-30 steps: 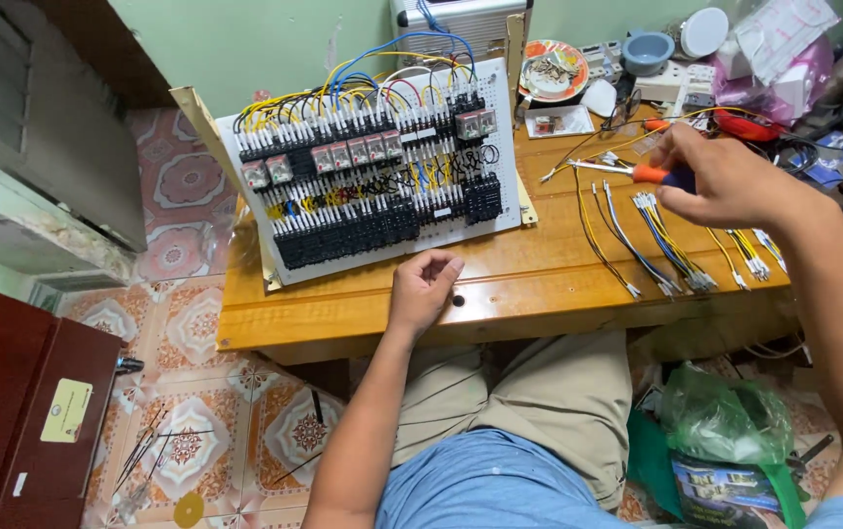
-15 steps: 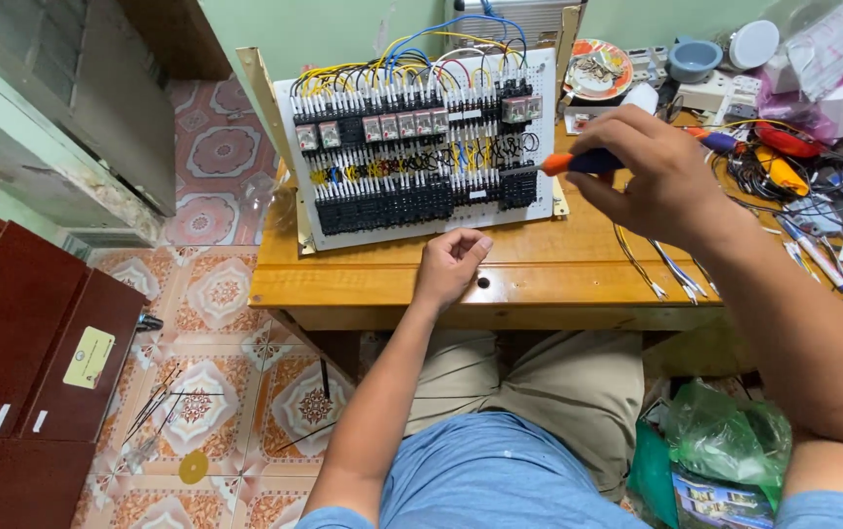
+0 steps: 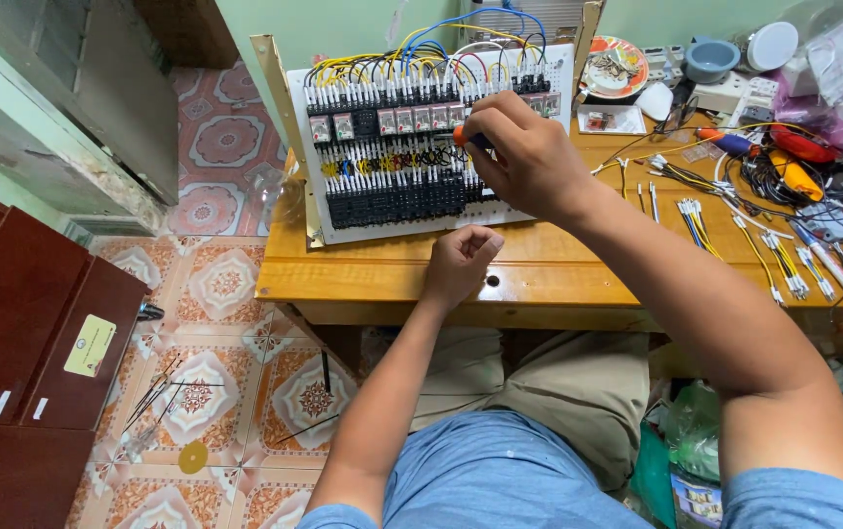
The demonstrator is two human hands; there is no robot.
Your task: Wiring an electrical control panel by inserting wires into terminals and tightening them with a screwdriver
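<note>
The left hand (image 3: 461,263) rests on the near edge of the wooden desk (image 3: 382,279), curled into a loose fist with nothing in it, much as it lay half a second ago. Just beyond it, the right hand (image 3: 529,157) has travelled leftward from above the bare desk top and now sits over the right half of the wiring panel (image 3: 402,157), fingers pinched around an orange-handled screwdriver (image 3: 468,138); only a sliver of handle and dark shaft shows, so where the tip lands among the terminals is hard to make out. The right forearm runs diagonally back toward the lower right corner, the wrist bent down toward the panel.

The panel is a white board that leans back in a pale wooden frame, with rows of black terminal blocks, a row of small relays with reddish faces, and yellow, blue and red wires looped over its top.

Well left of the left hand, on the floor, a dark red cabinet (image 3: 20,372) carries a yellowish rectangular label (image 3: 90,345) on one door and two small white tags lower down. To the right of the right hand lie bundles of cut wires with ferrules (image 3: 784,260). Beyond them stands a round patterned plate (image 3: 615,67), and farther right a small grey bowl (image 3: 711,59).
</note>
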